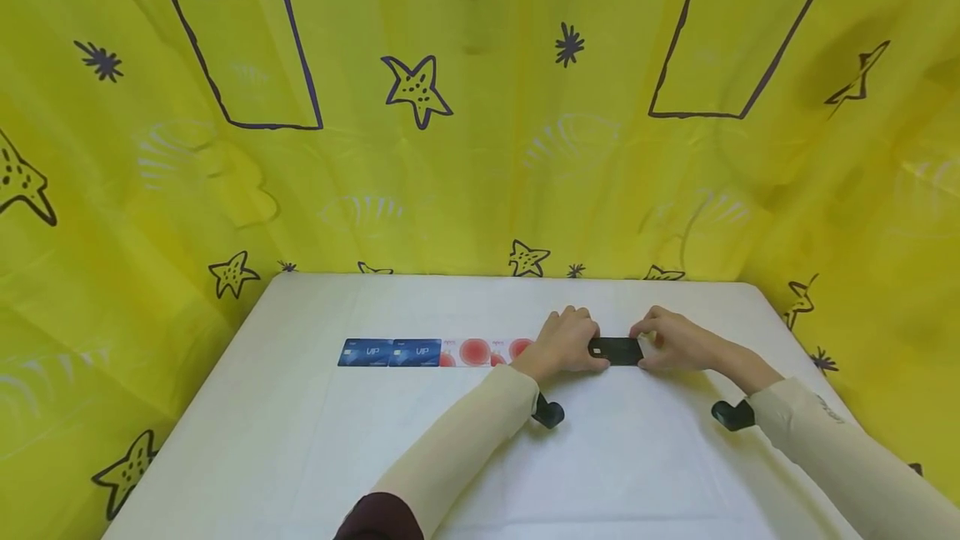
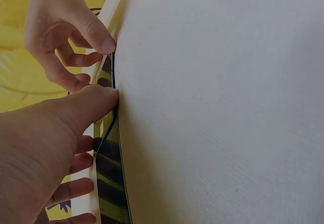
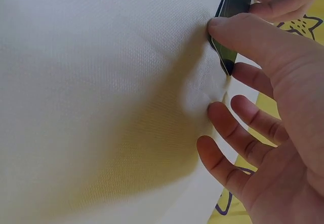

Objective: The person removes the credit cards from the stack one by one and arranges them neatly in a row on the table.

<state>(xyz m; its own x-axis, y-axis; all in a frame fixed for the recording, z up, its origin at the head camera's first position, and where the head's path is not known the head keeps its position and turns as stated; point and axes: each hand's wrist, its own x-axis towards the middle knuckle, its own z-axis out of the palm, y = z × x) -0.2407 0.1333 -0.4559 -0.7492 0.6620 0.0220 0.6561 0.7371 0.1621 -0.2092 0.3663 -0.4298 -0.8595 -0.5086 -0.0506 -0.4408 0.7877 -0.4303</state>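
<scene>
In the head view, a black card [image 1: 619, 351] with a small chip lies at the right end of a row of cards. My left hand [image 1: 564, 346] pinches its left end, the thumb at the near edge and fingers at the far edge. Its right end is pinched by my right hand [image 1: 671, 343]. In the right wrist view, the right thumb and index finger hold a corner of the black card [image 3: 230, 51], while the other fingers are spread. Beneath the left hand, the left wrist view shows another dark, glossy card [image 2: 112, 188], reflecting the surroundings.
Left of the hands, two blue VIP cards [image 1: 390, 352] and two white cards with red circles [image 1: 467, 352] continue the row; the left hand partly covers the last one. A white tabletop [image 1: 300, 457] lies underneath. Yellow patterned curtains [image 1: 480, 173] hang around it.
</scene>
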